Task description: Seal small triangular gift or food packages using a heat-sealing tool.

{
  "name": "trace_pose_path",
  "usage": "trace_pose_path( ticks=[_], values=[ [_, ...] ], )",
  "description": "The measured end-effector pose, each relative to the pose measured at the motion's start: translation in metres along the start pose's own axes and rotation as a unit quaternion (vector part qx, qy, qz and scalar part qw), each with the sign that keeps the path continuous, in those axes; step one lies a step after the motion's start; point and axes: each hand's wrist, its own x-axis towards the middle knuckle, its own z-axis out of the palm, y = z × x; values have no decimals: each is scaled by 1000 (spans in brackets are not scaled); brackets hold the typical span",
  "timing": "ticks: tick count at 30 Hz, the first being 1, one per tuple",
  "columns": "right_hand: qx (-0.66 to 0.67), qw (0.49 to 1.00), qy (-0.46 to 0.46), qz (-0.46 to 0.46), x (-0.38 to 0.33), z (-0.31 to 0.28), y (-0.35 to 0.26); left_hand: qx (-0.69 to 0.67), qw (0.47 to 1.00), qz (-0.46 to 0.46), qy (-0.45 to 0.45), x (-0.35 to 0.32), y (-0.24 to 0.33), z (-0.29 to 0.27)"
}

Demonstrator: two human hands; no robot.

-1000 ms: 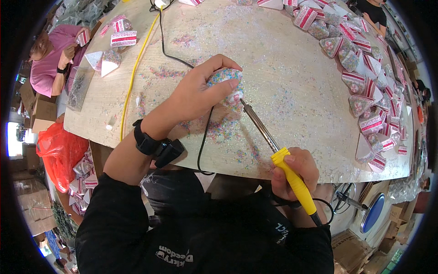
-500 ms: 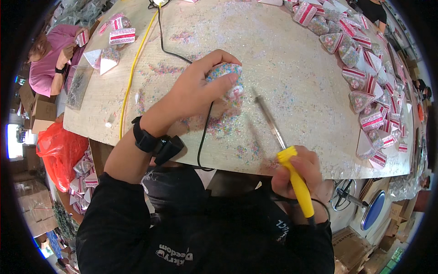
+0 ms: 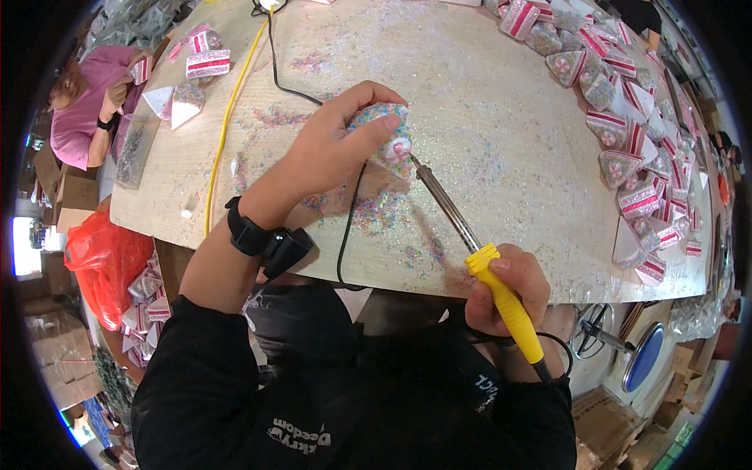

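My left hand [image 3: 338, 141] is closed round a wedge-shaped toy cake slice [image 3: 384, 121] coated in pastel sprinkles, with a pink-and-white swirl [image 3: 397, 150] on its lower part. The fingers hide its far side. In my right hand [image 3: 511, 290] is a soldering iron [image 3: 446, 200] with a yellow handle, gripped between thumb and fingers. Its metal tip points up and left and ends right at the swirl's edge; whether it touches, I cannot tell. A black cord trails from the handle's lower end.
Many similar cake slices [image 3: 642, 196] are heaped along the table's right side; several more [image 3: 208, 64] lie at the upper left. A yellow cable [image 3: 223, 141] and a black cord [image 3: 350, 227] cross the sprinkle-strewn table [image 3: 501, 102]. A person in pink [image 3: 110, 70] sits at the left. A red bag [image 3: 106, 262] stands below.
The soldering iron has moved left and up, bringing its tip from well apart to the swirl. My left hand and the cake slice have shifted slightly left and tilted.
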Motion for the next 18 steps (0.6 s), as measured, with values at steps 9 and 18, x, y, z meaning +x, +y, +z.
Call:
trace_pose_path(
  ticks=[9, 18],
  values=[
    [-50, 998, 26, 5, 8, 7, 1, 30, 999, 13, -22, 0, 5, 0],
    [-45, 995, 68, -50, 4, 8, 6, -254, 958, -130, 32, 4, -17, -4]
  ],
)
